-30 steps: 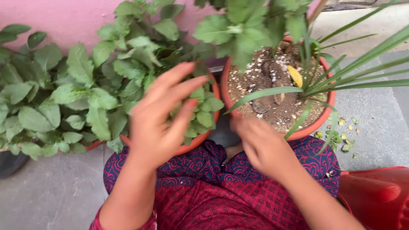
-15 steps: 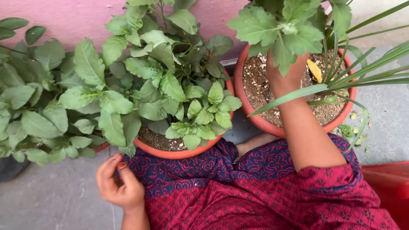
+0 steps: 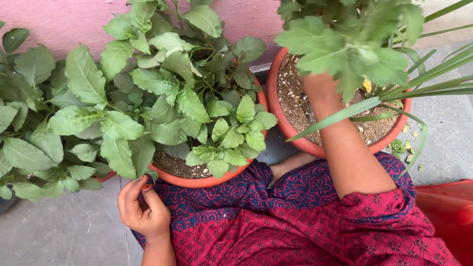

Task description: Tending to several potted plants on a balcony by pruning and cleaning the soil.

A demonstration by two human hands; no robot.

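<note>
My left hand (image 3: 143,209) rests low beside my knee, fingers curled in with nothing visible in them, just under the rim of a terracotta pot (image 3: 197,181) holding a broad-leaved green plant (image 3: 167,98). My right hand (image 3: 320,86) reaches into the soil of a second terracotta pot (image 3: 300,143). Its fingers are hidden under the lobed leaves (image 3: 345,44) of that pot's plant. Long narrow green blades (image 3: 433,88) arch out of the same pot across my forearm. A yellow leaf (image 3: 367,86) lies on the soil close to that hand.
A pink wall (image 3: 64,19) stands behind the pots. More leafy plants (image 3: 34,128) crowd the left. Small leaf scraps (image 3: 401,148) lie on the grey stone floor (image 3: 64,231) at the right. A red plastic object (image 3: 443,212) sits at the lower right, beside my patterned red and blue clothing.
My left hand dropped from the left plant's foliage to beside my knee and curled shut. My right hand rose from my lap into the right pot, under the leaves.
</note>
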